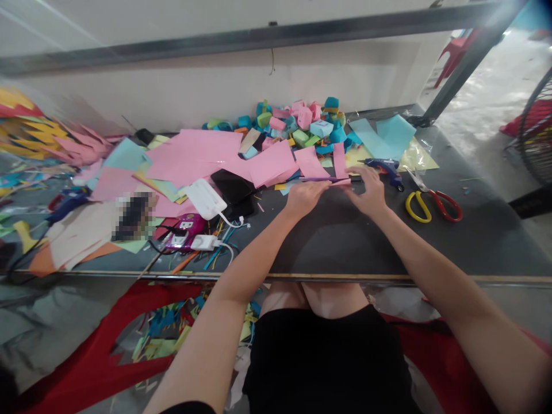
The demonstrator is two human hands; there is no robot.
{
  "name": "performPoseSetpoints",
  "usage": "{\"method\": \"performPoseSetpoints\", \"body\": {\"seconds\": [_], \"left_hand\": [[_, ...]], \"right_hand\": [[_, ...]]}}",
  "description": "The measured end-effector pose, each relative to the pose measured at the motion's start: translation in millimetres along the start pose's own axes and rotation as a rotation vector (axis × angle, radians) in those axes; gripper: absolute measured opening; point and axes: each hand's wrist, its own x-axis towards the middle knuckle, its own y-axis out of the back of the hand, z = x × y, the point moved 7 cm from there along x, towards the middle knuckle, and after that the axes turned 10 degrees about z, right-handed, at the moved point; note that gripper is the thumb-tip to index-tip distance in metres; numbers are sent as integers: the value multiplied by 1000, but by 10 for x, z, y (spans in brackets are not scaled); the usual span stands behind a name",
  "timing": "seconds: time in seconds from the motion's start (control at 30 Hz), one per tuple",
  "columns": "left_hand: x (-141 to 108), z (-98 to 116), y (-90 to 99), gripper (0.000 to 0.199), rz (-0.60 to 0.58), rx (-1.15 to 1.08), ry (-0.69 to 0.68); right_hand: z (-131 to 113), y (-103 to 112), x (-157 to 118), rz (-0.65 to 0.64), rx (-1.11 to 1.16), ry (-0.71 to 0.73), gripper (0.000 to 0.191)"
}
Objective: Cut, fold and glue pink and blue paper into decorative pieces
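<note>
Near the middle of the dark table, my left hand [307,196] is closed in a pinch on a narrow pink paper strip [341,183]. My right hand [370,190] curves around the strip's right end, its thumb below and forefinger above. A thin purple-dark edge [318,179] runs along the far side of the strip; its kind is unclear. Just beyond lie another pink strip [339,160] and a pink paper piece [310,162]. To the right of my right hand are a blue glue gun [386,167] and scissors [431,198] with yellow and red handles.
Small folded paper pieces [304,118] in several colours are heaped against the wall. Pink sheets [194,152], a white power bank [206,198], a purple power strip [186,227] and another glue gun [69,201] cover the left. A fan [537,126] stands beyond the right edge.
</note>
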Motion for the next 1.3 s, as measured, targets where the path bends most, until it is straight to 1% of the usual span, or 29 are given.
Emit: {"method": "performPoseSetpoints", "body": {"seconds": [0.03,0.13,0.2,0.27,0.33,0.4,0.47,0.57,0.63,0.73,0.8,0.87,0.97,1.07,1.17,1.3], "left_hand": [[9,22,-13,31,-22,-4,5],[40,40,-8,28,-65,39,40],[54,56,11,31,-77,64,42],[56,112,21,31,-86,64,6],[50,201,23,30,-94,51,-60],[45,281,32,31,-89,46,-110],[49,322,52,32,-71,54,-123],[61,316,58,31,-76,54,-98],[61,293,36,31,-103,46,-79],[47,272,-10,32,-143,40,-69],[33,277,-32,32,-156,37,-76],[20,292,-41,31,-157,32,-93],[12,318,-32,31,-144,30,-120],[13,323,-23,34,-135,24,-118],[12,318,-23,36,-139,15,-109],[6,319,-23,37,-146,-1,-120]], "right_hand": [[-18,-6,-1,-3,-2,-1,16],[-29,-4,-7,-6,-39,38,26],[-40,-20,-19,-16,-60,91,26],[-59,-58,-35,-40,-71,125,26],[-86,-104,-53,-75,-74,131,27],[-115,-127,-63,-98,-65,113,28],[-139,-97,-57,-70,-42,76,25],[-182,-15,-38,11,-5,43,17],[-224,-15,-37,2,2,54,14],[-277,-61,-50,-35,16,85,21],[-300,-72,-60,-20,40,112,27],[-295,-80,-70,-6,39,125,28],[-274,-92,-82,-13,23,127,27],[-256,-99,-86,-29,17,112,28],[-236,-116,-89,-47,26,83,29],[-226,-143,-98,-53,56,82,33]]}}
